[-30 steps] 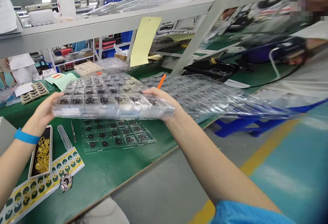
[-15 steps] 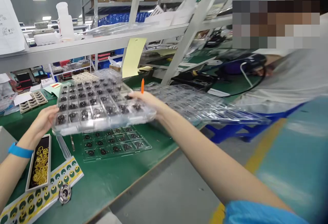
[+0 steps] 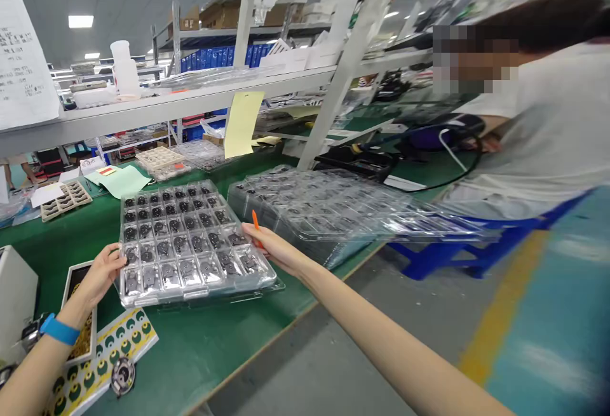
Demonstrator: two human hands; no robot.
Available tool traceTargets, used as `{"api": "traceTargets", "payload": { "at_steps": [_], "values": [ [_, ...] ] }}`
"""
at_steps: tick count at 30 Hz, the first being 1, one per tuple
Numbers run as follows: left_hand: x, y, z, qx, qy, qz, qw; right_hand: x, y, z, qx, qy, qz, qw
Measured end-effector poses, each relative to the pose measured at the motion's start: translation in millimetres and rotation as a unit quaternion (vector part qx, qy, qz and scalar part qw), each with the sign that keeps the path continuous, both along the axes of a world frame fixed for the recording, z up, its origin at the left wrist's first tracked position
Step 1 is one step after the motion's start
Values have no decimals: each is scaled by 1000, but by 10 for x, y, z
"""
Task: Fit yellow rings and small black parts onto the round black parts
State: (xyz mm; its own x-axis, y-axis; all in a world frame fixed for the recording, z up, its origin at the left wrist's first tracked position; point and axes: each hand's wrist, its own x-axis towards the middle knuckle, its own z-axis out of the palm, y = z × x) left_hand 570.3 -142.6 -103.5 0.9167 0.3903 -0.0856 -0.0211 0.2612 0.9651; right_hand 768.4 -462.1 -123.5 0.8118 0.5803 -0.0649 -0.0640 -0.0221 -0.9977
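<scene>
Both hands (image 3: 102,273) (image 3: 274,248) grip stacked trays (image 3: 190,244) on green bench (image 3: 190,340) under shelving (image 3: 190,101).

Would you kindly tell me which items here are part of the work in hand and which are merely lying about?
In hand:
stack of clear trays
left hand
right hand
orange tool

Lying about:
sticker sheet
yellow tag
second tray stack
green paper
</scene>
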Motion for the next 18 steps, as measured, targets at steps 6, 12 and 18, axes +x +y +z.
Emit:
{"api": "traceTargets", "payload": {
  "at_steps": [6, 12, 18],
  "values": [
    [-55, -60, -36, 5, 7, 14, 1000, 89, 15, -63, -24, -13, 0, 1000],
    [-74, -153, -50, -2, -1, 43, 999, 211, 82, 13, -45, -26, -13, 999],
    [-116, -228, -60, 3, -18, 50, 999, 290, 106, 122, -53, -41, -11, 998]
  ]
}}
